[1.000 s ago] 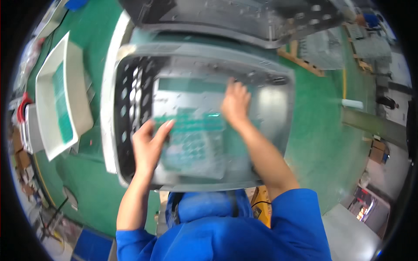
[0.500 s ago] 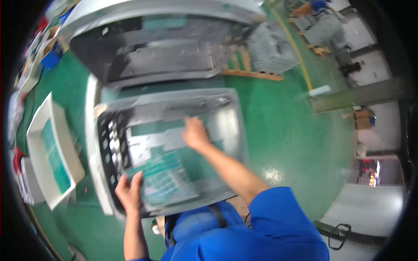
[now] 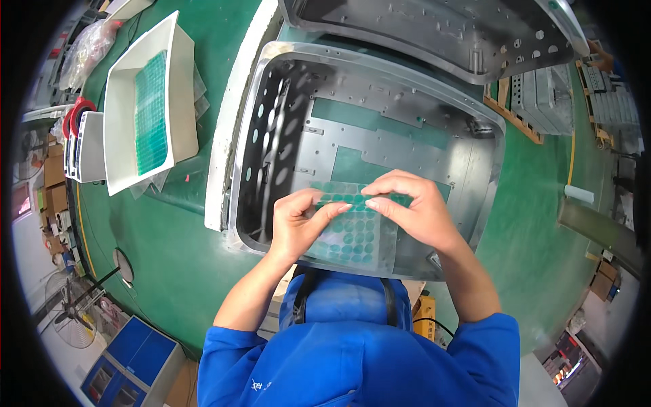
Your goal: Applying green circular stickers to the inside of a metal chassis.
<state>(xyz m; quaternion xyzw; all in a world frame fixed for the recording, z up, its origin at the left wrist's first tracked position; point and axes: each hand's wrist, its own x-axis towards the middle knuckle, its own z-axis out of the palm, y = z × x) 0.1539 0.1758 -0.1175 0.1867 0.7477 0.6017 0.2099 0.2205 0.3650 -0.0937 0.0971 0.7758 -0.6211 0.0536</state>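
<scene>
A clear sheet with rows of round green stickers (image 3: 349, 239) is up in front of me, over the near part of an open grey metal housing (image 3: 366, 138). My left hand (image 3: 296, 220) pinches the sheet's upper part between thumb and fingers. Close beside it, my right hand (image 3: 415, 209) is closed at the same edge, thumb and fingertips pressed together on a green sticker or its backing. Exactly what the right fingertips grip is too small to tell. Holes and cutouts mark the housing's walls and inner plates, with green showing through the larger openings.
A second metal shell (image 3: 434, 37) stands beyond the housing. On the left, a white tray (image 3: 183, 102) carries a green gridded sheet (image 3: 150, 112). Grey metal parts (image 3: 542, 102) are stacked on a wooden pallet (image 3: 513, 115). A fan (image 3: 71, 308) and blue cabinet (image 3: 129, 363) are lower left.
My right hand has come from inside the housing to the sticker sheet, next to my left hand. The sheet is now raised between both hands. The whole view has turned.
</scene>
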